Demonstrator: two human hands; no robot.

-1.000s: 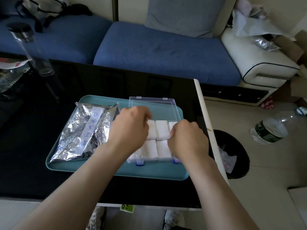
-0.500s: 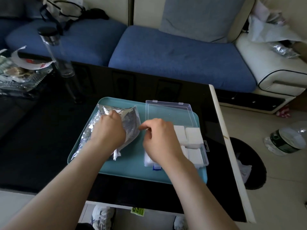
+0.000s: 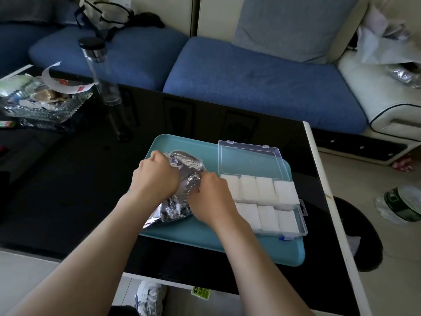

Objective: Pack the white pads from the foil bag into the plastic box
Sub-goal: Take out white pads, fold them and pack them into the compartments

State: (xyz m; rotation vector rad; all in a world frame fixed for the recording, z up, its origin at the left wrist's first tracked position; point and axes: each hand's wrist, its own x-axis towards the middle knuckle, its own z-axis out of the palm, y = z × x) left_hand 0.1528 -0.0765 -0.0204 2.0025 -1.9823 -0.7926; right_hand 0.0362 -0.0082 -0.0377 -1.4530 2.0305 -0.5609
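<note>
A crumpled silver foil bag [image 3: 182, 179] lies on the left half of a teal tray [image 3: 205, 233]. My left hand [image 3: 155, 179] grips the bag's far left side with curled fingers. My right hand [image 3: 209, 197] grips its right edge, fingers tucked into the foil. To the right stands a clear plastic box [image 3: 303, 215] with its lid [image 3: 250, 160] folded back. Two rows of white pads [image 3: 264, 190] fill the box; the far row sticks up above the rim. What the bag holds is hidden.
The tray sits on a black glossy table [image 3: 68, 179] with a white right edge. A tall clear bottle [image 3: 100, 71] and a glass dish of wrappers [image 3: 43, 99] stand far left. Blue sofa behind. A black bin [image 3: 357, 233] and a plastic bottle [image 3: 401, 206] are on the floor right.
Both hands left the box of pads and went left to the foil bag. The bag, flat a second ago, is now bunched up between them. The view shifted left.
</note>
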